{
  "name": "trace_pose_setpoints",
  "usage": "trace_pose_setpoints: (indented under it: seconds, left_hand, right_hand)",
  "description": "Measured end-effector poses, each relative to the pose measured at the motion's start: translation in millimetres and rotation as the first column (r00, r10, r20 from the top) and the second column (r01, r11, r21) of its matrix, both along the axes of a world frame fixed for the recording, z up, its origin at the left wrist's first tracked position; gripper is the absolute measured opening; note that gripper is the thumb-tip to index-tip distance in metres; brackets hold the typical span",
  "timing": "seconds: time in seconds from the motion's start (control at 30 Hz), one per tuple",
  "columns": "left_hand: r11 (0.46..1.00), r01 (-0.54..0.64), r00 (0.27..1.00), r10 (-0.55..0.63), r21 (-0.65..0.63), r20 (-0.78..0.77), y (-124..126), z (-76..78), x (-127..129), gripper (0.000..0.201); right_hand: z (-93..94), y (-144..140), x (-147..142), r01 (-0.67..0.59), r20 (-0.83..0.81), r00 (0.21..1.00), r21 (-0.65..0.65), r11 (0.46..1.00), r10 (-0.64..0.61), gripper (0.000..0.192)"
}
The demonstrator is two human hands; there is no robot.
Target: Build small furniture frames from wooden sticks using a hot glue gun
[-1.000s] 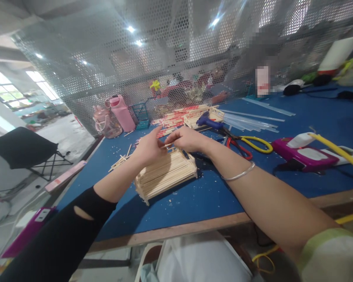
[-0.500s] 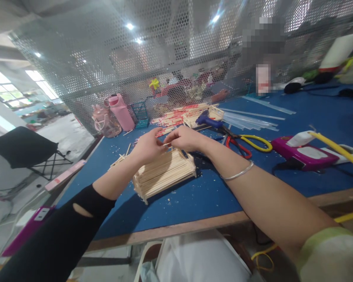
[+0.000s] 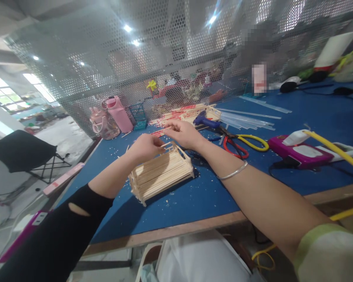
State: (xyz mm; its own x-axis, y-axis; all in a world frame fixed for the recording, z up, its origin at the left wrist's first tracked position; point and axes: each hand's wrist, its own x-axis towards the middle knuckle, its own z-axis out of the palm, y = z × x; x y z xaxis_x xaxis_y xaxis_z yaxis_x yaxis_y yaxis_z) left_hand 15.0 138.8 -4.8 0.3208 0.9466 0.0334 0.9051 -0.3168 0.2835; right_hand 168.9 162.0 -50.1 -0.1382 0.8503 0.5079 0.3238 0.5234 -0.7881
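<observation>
Blue table: right hand lifted, fingers spread; left hand pinching stick tray.

Pale wooden stick frame on blue table.

Blue table — stick frame; scissors
</observation>
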Motion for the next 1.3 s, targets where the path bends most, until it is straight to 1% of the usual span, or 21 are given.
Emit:
trace_pose_setpoints:
  seconds: [0.1, 0.17, 0.3, 0.37, 0.47, 0.53, 0.63, 0.7, 0.83, 0.9, 0.93, 0.97, 1.0, 1.03, 1.07, 1.1, 1.13, 1.17, 1.2, 1.27, 1.3]
  left_hand:
    - [0.997, -0.02, 0.996, 0.026, -0.079, 0.084, 4.9, 0.1, -4.0, 0.022]
    - [0.985, -0.021, 0.983, 0.052, -0.169, 0.178, 8.0, 0.6, -6.3, 0.025]
    - [0.937, -0.023, 0.924, 0.154, -0.35, 0.351, 12.9, 2.5, -9.1, 0.031]
    - [0.915, -0.009, 0.9, 0.183, -0.403, 0.395, 14.5, 3.3, -9.7, 0.031]
    - [0.889, -0.014, 0.853, 0.249, -0.457, 0.459, 15.6, 4.3, -9.5, 0.026]
    - [0.872, -0.024, 0.828, 0.292, -0.49, 0.479, 15.7, 5.4, -8.8, 0.024]
    - [0.836, -0.029, 0.814, 0.338, -0.548, 0.472, 16.8, 7.5, -8.4, 0.019]
    - [0.806, -0.011, 0.806, 0.357, -0.592, 0.472, 18.8, 8.0, -9.2, 0.012]
    - [0.75, 0.066, 0.806, 0.349, -0.658, 0.478, 26.2, 5.2, -12.7, 0.001]
    - [0.738, 0.085, 0.813, 0.337, -0.669, 0.475, 30.2, 3.3, -14.3, 0.005]
    - [0.754, 0.075, 0.815, 0.331, -0.653, 0.476, 31.7, 2.9, -14.8, 0.007]
    - [0.793, 0.045, 0.816, 0.322, -0.608, 0.48, 32.6, 3.3, -14.9, 0.009]
    - [0.85, -0.001, 0.819, 0.303, -0.527, 0.487, 32.8, 4.8, -14.7, 0.012]
    - [0.909, -0.054, 0.827, 0.273, -0.414, 0.492, 32.1, 7.2, -14.1, 0.018]
    - [0.954, -0.098, 0.84, 0.232, -0.282, 0.491, 30.6, 10.7, -13.0, 0.025]
    - [0.981, -0.12, 0.857, 0.181, -0.155, 0.483, 28.2, 15.1, -11.5, 0.034]
    - [0.992, -0.116, 0.874, 0.126, -0.05, 0.469, 25.1, 19.9, -9.5, 0.041]
    - [0.995, -0.097, 0.885, 0.077, 0.019, 0.46, 21.6, 24.7, -7.0, 0.046]
    - [0.996, -0.073, 0.887, 0.04, 0.054, 0.46, 17.8, 29.2, -4.3, 0.048]
    - [0.997, -0.038, 0.881, 0.003, 0.064, 0.474, 10.4, 35.4, 1.6, 0.047]
    - [0.998, -0.032, 0.878, 0.004, 0.051, 0.479, 7.1, 36.8, 4.4, 0.045]
  right_hand:
    - [0.4, 0.9, 0.0, 0.003, -0.061, 0.998, -0.012, 1.0, -0.004, 0.025]
    - [-0.1, 3.0, 0.1, 0.012, -0.113, 0.993, -0.024, 1.0, -0.015, 0.021]
    - [-2.2, 6.8, -0.2, 0.03, -0.18, 0.983, -0.089, 0.996, -0.045, 0.021]
    - [-3.4, 7.3, -0.5, 0.02, -0.204, 0.978, -0.11, 0.994, -0.042, 0.021]
    - [-5.0, 6.6, -0.5, 0.002, -0.21, 0.978, -0.094, 0.996, -0.022, 0.022]
    - [-6.0, 5.9, -0.4, 0.011, -0.199, 0.979, -0.095, 0.995, -0.03, 0.023]
    - [-7.0, 5.0, -0.7, 0.022, -0.187, 0.981, -0.114, 0.993, -0.043, 0.023]
    - [-7.1, 4.4, -1.3, 0.018, -0.187, 0.981, -0.123, 0.992, -0.041, 0.023]
    - [-7.8, 3.9, -2.5, 0.005, -0.172, 0.985, -0.14, 0.99, -0.029, 0.025]
    - [-9.0, 4.6, -2.4, 0.008, -0.157, 0.987, -0.135, 0.991, -0.029, 0.025]
    - [-9.5, 5.1, -2.2, 0.014, -0.153, 0.988, -0.129, 0.992, -0.034, 0.025]
    - [-9.9, 5.4, -1.8, 0.019, -0.15, 0.988, -0.122, 0.992, -0.038, 0.025]
    - [-9.8, 5.6, -1.3, 0.025, -0.151, 0.988, -0.114, 0.993, -0.042, 0.025]
    - [-9.3, 5.3, -0.8, 0.027, -0.154, 0.987, -0.101, 0.995, -0.043, 0.024]
    - [-8.3, 4.5, -0.4, 0.018, -0.158, 0.987, -0.084, 0.996, -0.031, 0.023]
    - [-6.9, 3.3, 0.0, -0.011, -0.163, 0.987, -0.066, 0.998, 0.0, 0.022]
    - [-5.1, 1.6, 0.2, -0.058, -0.165, 0.985, -0.045, 0.997, 0.05, 0.02]
    - [-3.1, -0.4, 0.3, -0.119, -0.164, 0.98, -0.025, 0.993, 0.113, 0.017]
    - [-1.2, -2.5, 0.2, -0.179, -0.163, 0.971, -0.011, 0.984, 0.175, 0.015]
    - [1.8, -6.0, -0.4, -0.258, -0.159, 0.954, -0.002, 0.966, 0.254, 0.012]
    - [2.7, -7.2, -0.9, -0.265, -0.162, 0.952, -0.006, 0.964, 0.26, 0.013]
